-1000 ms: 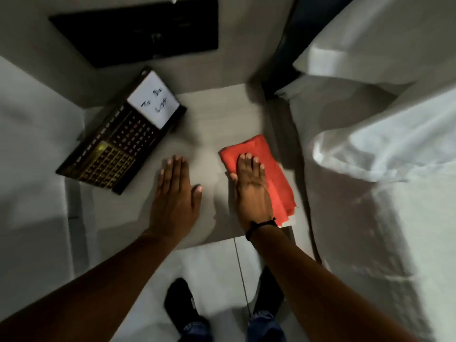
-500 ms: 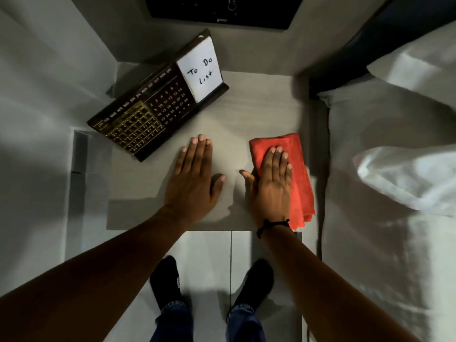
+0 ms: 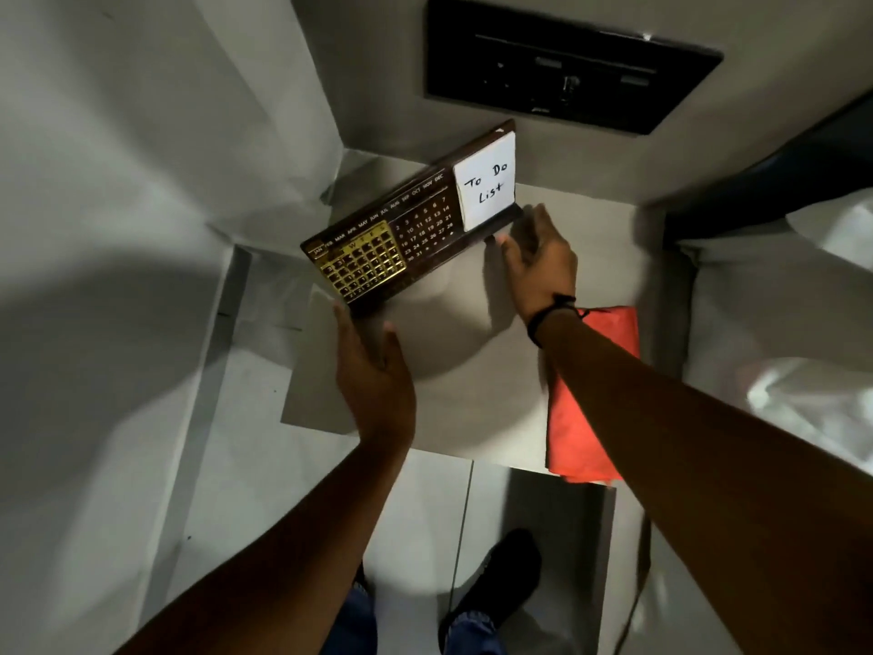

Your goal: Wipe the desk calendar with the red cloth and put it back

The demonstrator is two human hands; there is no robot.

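Observation:
The desk calendar (image 3: 411, 234) is a dark brown slanted board with a gold date grid and a white "To Do List" pad. It stands at the back left of the small grey table (image 3: 449, 352). My left hand (image 3: 373, 375) reaches its near left corner, fingers spread, fingertips at the edge. My right hand (image 3: 538, 257) is at its right end, fingertips touching the base lip. Neither hand has closed around it. The folded red cloth (image 3: 571, 427) lies at the table's right front edge, partly under my right forearm.
A black panel (image 3: 567, 63) is mounted on the wall behind the table. A bed with white sheets (image 3: 779, 371) borders the table on the right. A grey wall (image 3: 118, 182) closes in the left. My feet stand on the tiled floor (image 3: 425, 512) below.
Both hands lifted off the table and moved forward to the calendar's two ends. My right hand let go of the red cloth, which stays at the right edge.

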